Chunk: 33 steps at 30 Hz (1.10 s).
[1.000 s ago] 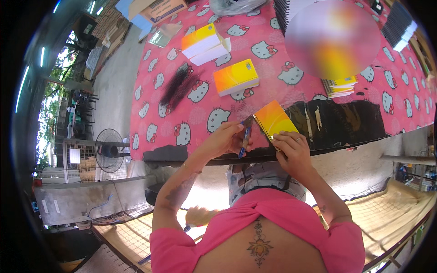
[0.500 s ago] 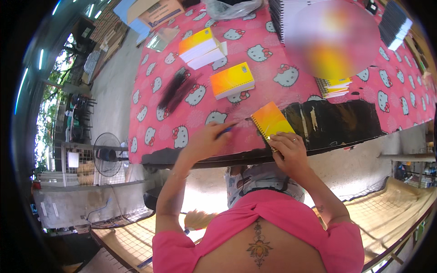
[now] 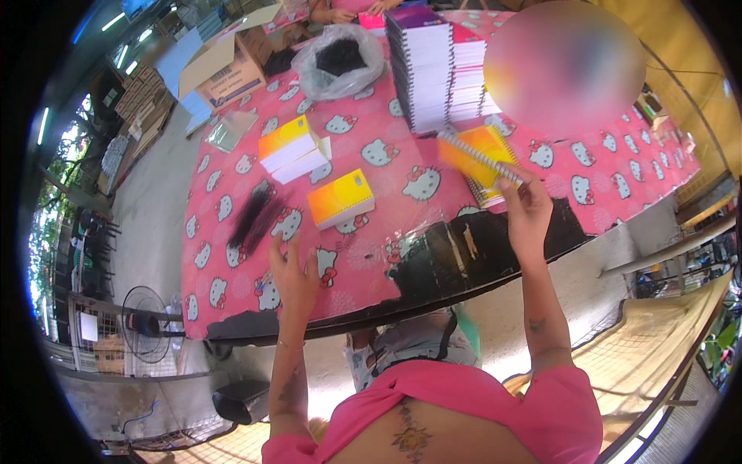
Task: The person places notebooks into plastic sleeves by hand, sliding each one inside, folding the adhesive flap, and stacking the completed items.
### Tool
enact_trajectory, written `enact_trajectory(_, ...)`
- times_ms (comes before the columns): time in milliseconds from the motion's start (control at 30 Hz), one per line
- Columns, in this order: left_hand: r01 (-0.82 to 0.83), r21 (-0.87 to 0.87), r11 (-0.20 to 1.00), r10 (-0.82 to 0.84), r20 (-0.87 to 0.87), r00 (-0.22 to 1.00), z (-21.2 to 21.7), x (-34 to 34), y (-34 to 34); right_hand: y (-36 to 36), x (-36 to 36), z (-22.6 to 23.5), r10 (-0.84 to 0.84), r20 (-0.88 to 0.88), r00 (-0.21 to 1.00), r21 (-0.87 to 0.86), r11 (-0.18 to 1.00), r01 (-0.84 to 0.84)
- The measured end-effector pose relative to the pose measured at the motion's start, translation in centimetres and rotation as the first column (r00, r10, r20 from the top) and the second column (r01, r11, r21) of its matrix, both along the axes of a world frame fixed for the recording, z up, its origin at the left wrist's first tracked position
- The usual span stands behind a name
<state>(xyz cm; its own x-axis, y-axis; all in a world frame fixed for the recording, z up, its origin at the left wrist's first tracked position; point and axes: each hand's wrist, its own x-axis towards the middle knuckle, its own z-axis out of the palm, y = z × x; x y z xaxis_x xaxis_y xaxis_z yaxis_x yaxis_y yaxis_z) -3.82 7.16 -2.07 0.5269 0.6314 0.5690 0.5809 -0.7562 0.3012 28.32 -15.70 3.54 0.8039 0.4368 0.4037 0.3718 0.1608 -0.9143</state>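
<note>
My right hand (image 3: 529, 207) is closed on the coil edge of a yellow-orange spiral notebook (image 3: 461, 156), which is tilted and slightly blurred. It is held over a small pile of similar notebooks (image 3: 504, 142) on the right of the table. Fingers apart and holding nothing, my left hand (image 3: 295, 275) is low over the front left of the table. Beside it is a small blue object (image 3: 261, 284), too small to make out. Beyond that hand lie a bunch of thin black strands (image 3: 253, 221) and a stack of yellow-orange notebooks (image 3: 340, 198), with another stack (image 3: 292, 148) farther back.
Tall stacks of spiral notebooks (image 3: 421, 73) stand at the back, beside a clear plastic bag (image 3: 338, 63) with black contents. An open cardboard box (image 3: 224, 69) is at the far left. Another person's hands (image 3: 340, 15) show at the far edge. The pink tablecloth is torn over a dark patch (image 3: 440, 259).
My right hand has lifted the notebook from the front edge and carried it right and away to the pile. My left hand has let go of the blue-handled tool and opened. The view has shifted.
</note>
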Motion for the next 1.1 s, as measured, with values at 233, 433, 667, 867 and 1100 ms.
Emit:
enact_trajectory(233, 0.099, -0.096, 0.991, -0.088, 0.11, 0.99, -0.1, 2.1, -0.3, 1.1, 6.2, -1.2, -0.103, 0.735, 0.67, -0.077, 0.969, 0.234)
enact_trajectory(433, 0.522, -0.255, 0.814, -0.377, 0.451, 0.809, 7.5, 8.3, -5.1, 1.1, 2.4, 0.9, 0.446, -0.059, 0.893, 0.487, 0.794, -0.364)
enact_trajectory(667, 0.729, -0.034, 0.683, -0.649, 0.43, 0.628, 10.2, 19.6, -7.7, 1.2, 4.9, 1.9, 0.311, -0.396, 0.864, 0.178, 0.949, -0.26)
enact_trajectory(867, 0.639, -0.078, 0.765, -0.631, -0.286, 0.721, 5.1, 28.1, -10.1, 1.1, 12.9, 1.1, 0.075, -0.317, 0.946, -0.218, 0.964, -0.15)
enact_trajectory(1100, 0.455, -0.485, 0.747, -0.197, 0.493, 0.848, -0.3, 30.2, -9.5, 3.5, 18.2, -4.4, 0.302, -0.482, 0.823, -0.477, 0.697, -0.535)
